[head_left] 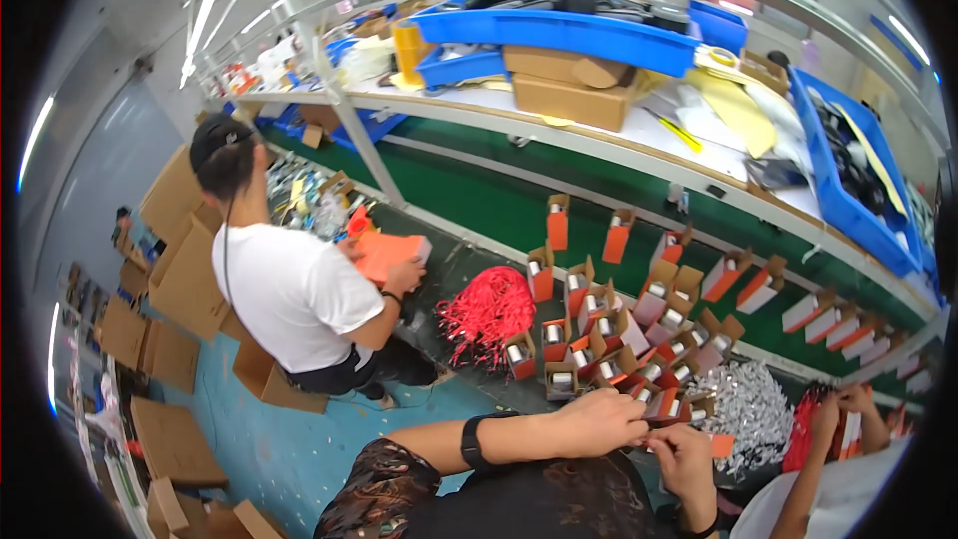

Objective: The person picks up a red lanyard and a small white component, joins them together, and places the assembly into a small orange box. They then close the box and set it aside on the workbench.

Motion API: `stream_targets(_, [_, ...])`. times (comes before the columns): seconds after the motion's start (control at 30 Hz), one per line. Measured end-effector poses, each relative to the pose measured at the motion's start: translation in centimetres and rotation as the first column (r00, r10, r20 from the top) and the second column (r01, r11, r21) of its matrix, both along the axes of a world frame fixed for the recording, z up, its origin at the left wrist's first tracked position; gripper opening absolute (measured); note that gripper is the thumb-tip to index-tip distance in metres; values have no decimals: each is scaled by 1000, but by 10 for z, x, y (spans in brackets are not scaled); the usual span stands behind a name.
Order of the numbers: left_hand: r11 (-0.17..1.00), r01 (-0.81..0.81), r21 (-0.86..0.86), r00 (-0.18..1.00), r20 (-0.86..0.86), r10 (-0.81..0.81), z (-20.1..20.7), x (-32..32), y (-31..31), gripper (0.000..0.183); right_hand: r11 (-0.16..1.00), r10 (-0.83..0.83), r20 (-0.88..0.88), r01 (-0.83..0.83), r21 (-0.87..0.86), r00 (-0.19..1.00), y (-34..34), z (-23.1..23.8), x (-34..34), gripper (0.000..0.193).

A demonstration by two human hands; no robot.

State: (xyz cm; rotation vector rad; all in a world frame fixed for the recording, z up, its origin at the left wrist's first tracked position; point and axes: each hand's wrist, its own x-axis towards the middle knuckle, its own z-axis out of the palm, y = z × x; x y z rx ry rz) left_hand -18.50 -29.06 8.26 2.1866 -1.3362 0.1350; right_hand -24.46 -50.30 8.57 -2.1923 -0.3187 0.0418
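My left hand [607, 421] reaches in from the left, fingers closed in a pinch. My right hand [685, 459] is also pinched, its fingertips close to the left's. What lies between the fingertips is too small to make out. Beside the right hand shows a flat orange piece [721, 446]; I cannot tell whether it is held. Just beyond my hands stand several small orange-and-white boxes [540, 277] with raised brown flaps, many with a whitish cylinder inside. A heap of silver, shiny small packets [750, 409] lies right of them, and a heap of red cords [489, 307] left.
A person in a white shirt [289, 274] stands left, holding an orange box [391, 258]. Another person's hands [843, 409] work at the right edge. Behind the boxes runs a green conveyor belt [469, 177]. Above it, a shelf carries blue trays [559, 32] of black parts. Cartons [185, 284] stand left.
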Motion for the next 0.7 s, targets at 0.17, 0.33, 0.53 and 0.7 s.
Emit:
stream_targets(0.17, [969, 224, -103, 963, -126, -236, 2, 12, -3, 17, 884, 325, -508, -65, 463, 797, -30, 5, -10, 8])
stream_targets(0.33, [968, 25, -249, 796, -581, -170, -1, -3, -18, 17, 306, 174, -259, 198, 931, 950, -13, -1, -12, 16])
stream_targets(0.53, [998, -53, 41, 945, -320, 63, 17, -10, -28, 13, 971, -219, 629, 229, 67, 746, 3, 1, 7, 13])
stream_targets(0.7, [991, 87, 105, 996, -26, -85, 26, 17, -27, 12, 991, 123, 173, -110, -80, 977, -15, -13, -5, 11])
